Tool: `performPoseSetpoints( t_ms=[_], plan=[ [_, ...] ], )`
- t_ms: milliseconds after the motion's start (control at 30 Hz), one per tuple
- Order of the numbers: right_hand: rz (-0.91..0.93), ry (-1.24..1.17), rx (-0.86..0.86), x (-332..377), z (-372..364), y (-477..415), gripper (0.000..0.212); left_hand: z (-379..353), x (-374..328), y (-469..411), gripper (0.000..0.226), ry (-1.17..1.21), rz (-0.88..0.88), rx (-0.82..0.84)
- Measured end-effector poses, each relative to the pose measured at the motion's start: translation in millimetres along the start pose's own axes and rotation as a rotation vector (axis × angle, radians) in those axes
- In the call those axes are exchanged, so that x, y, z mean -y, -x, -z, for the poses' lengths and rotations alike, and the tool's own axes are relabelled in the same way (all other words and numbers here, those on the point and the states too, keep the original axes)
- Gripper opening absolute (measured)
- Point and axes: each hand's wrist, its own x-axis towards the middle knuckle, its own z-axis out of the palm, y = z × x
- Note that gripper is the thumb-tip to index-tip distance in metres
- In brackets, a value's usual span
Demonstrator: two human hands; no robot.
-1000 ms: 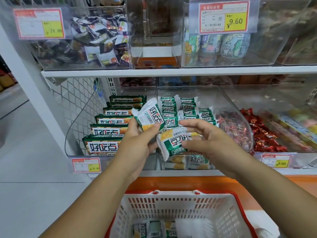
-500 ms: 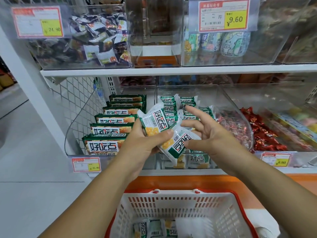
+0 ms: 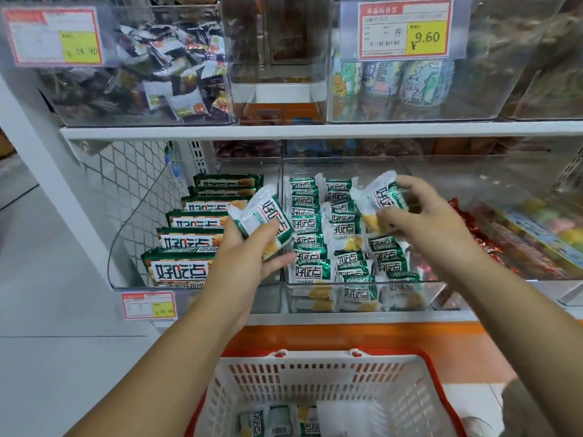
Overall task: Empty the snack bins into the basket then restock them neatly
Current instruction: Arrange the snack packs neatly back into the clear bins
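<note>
Over the middle clear bin [image 3: 344,167] on the lower shelf, your right hand [image 3: 426,225] pinches one green-and-white snack packet [image 3: 377,198] between thumb and curled fingers, just above the rows of packets [image 3: 310,247] standing inside. Your left hand [image 3: 249,260] grips a second packet [image 3: 266,219], fingers wrapped round it, beside the bin's left wall. Below, the white basket [image 3: 315,383] holds a few loose packets [image 3: 277,422] on its bottom.
</note>
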Motion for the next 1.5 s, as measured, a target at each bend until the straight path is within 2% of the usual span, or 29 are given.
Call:
performPoseSetpoints(
  t_ms=[100, 200, 267, 400, 633, 700, 733, 833, 900, 933, 967, 1033, 1100, 1167, 1233, 1367, 1500],
  plan=[
    [0.088, 0.394, 0.091, -10, 10, -11, 0.053, 3, -1, 1, 0.062, -0.070, -0.001, 0.009],
    [0.097, 0.551, 0.186, -20, -1, -18, 0.042, 4, -2, 1, 0.031, -0.121, -0.027, 0.025],
    [0.140, 0.632, 0.240, -28, -12, -20, 0.039, 4, -1, 1, 0.024, -0.160, -0.056, 0.041],
    [0.129, 0.618, 0.225, -37, -28, -21, 0.043, 2, -1, 2, 0.035, -0.230, -0.100, 0.058],
    [0.090, 0.720, 0.066, -37, -32, -15, 0.063, 5, 2, 1, 0.029, -0.219, -0.024, 0.069],
    [0.162, 0.612, 0.016, -24, -29, -5, 0.058, 1, 4, 2, 0.029, -0.191, -0.009, 0.085],
    [0.176, 0.476, 0.031, -15, -27, 2, 0.052, -1, 6, 3, 0.031, -0.180, -0.001, 0.092],
    [0.028, -0.039, 0.327, 8, -29, 33, 0.045, -7, 9, 7, 0.050, -0.185, 0.001, 0.154],
    [-0.016, -0.215, 0.437, 9, -33, 46, 0.047, -11, 11, 9, 0.069, -0.196, 0.004, 0.173],
    [-0.009, -0.261, 0.430, 7, -34, 49, 0.044, -12, 13, 10, 0.068, -0.213, -0.001, 0.175],
    [0.008, -0.271, 0.400, 6, -33, 49, 0.039, -13, 13, 12, 0.056, -0.256, -0.018, 0.176],
    [0.041, -0.200, 0.302, 5, -23, 42, 0.031, -14, 12, 15, 0.034, -0.447, -0.128, 0.143],
    [0.065, -0.073, 0.181, 3, -6, 30, 0.028, -8, 11, 13, 0.044, -0.704, -0.292, 0.060],
    [0.071, 0.084, 0.128, -4, 11, 17, 0.027, 4, 11, 8, 0.055, -0.821, -0.375, -0.019],
    [0.026, 0.240, 0.173, -15, 17, 8, 0.026, 13, 14, 2, 0.062, -0.854, -0.364, -0.037],
    [-0.039, 0.459, 0.285, -34, 4, -2, 0.027, 19, 27, -5, 0.071, -1.032, -0.282, 0.033],
    [-0.116, 0.457, 0.239, -39, -10, -9, 0.024, 19, 33, -9, 0.061, -1.147, -0.262, 0.089]
  ],
)
